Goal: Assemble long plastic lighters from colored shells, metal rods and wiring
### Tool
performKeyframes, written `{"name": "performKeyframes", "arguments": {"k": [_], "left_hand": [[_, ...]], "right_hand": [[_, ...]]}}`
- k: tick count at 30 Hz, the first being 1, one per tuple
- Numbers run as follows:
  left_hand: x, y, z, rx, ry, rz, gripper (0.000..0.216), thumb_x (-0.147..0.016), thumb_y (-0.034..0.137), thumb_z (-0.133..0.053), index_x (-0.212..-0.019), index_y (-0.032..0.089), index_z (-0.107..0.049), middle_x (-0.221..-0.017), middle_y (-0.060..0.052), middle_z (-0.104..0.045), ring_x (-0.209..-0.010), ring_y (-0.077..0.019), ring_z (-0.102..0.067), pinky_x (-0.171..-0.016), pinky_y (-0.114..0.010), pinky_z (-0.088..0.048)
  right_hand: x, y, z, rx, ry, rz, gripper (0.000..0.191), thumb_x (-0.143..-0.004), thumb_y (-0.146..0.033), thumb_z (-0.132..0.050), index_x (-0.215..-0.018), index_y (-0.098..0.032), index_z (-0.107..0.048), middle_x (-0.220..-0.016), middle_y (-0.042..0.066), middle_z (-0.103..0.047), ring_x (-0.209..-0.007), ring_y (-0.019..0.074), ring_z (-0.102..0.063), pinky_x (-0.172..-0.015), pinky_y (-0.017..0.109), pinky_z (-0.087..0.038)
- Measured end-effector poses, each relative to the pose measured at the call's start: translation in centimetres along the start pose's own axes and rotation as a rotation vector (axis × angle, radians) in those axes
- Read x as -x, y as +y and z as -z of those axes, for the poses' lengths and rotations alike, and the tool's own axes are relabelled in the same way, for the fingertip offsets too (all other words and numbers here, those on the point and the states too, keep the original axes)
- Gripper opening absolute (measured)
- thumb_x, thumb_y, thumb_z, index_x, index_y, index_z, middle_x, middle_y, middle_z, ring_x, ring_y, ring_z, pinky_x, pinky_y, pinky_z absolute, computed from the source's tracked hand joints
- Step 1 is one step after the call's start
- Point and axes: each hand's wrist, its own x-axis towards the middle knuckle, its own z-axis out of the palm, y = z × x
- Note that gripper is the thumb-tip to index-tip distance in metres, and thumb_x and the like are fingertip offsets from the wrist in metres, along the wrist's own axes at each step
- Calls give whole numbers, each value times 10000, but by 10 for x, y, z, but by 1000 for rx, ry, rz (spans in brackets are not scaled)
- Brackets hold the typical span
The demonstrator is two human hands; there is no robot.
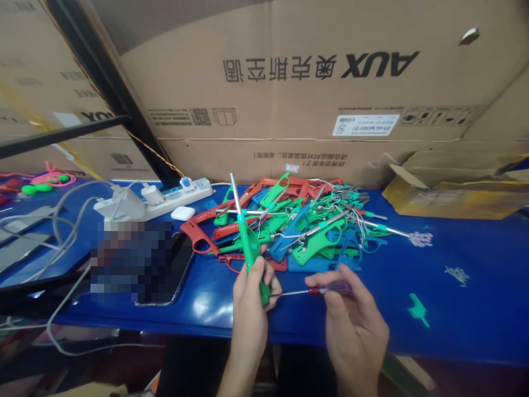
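My left hand (253, 295) is closed round a green gas lighter (249, 242), held upright with its metal tube pointing up and away. In my right hand (355, 322) is a screwdriver (334, 287) with a purple and red handle, gripped between thumb and fingers. Its thin shaft points left, and the tip meets the lower end of the green lighter; my left fingers partly hide the exact contact. Just beyond my hands lies a heap of red, green and blue lighters (314, 242), with metal tubes and thin white wires among them.
A white power strip (177, 196) with plugs and cables lies at left, near a white earbud case (183, 213) and a dark phone or tablet (182, 264). Cardboard (289, 121) walls off the back. An open carton (454, 198) stands right; a green plastic piece (419, 310) lies nearer.
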Motion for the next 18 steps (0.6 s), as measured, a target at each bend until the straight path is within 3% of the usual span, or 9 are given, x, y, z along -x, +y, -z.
{"name": "performKeyframes", "arguments": {"k": [3,7,11,13,18], "left_hand": [[-1,-1,0,6,4,1,417,-937,469,-665,-1185,140,-598,-673,75,-390,-479,-51,-344,-409,-172,-189],[0,-1,1,3,0,-8,422,-943,474,-655,-1192,136,-611,-666,76,-389,-472,-48,-343,-409,-171,-192],[1,0,1,4,-1,5,435,-926,470,-684,-1200,139,-617,-671,75,-396,-490,-50,-362,-417,-166,-207],[0,0,1,9,2,8,452,-911,465,-703,-1212,140,-612,-674,75,-400,-493,-51,-363,-414,-165,-200],[0,-1,1,7,-4,1,431,-934,468,-672,-1203,136,-619,-670,76,-393,-480,-46,-347,-411,-165,-192]], "right_hand": [[-1,0,0,6,50,-19,344,-980,-166,-658,-1285,-318,-705,-1000,7,-753,-900,161,-751,-774,308,-627],[-2,-2,0,54,54,-121,384,-1052,-268,-542,-1429,-271,-613,-1140,80,-748,-991,212,-743,-859,406,-614],[-4,0,2,62,77,-49,281,-950,-208,-699,-1216,-287,-745,-986,23,-744,-873,173,-731,-759,321,-609],[-5,2,3,44,99,-25,238,-954,-206,-696,-1164,-296,-763,-978,12,-736,-890,158,-718,-749,287,-595],[-5,3,5,-23,-3,-113,357,-1044,-251,-555,-1387,-296,-642,-1153,66,-740,-1038,211,-724,-881,392,-593]]}}
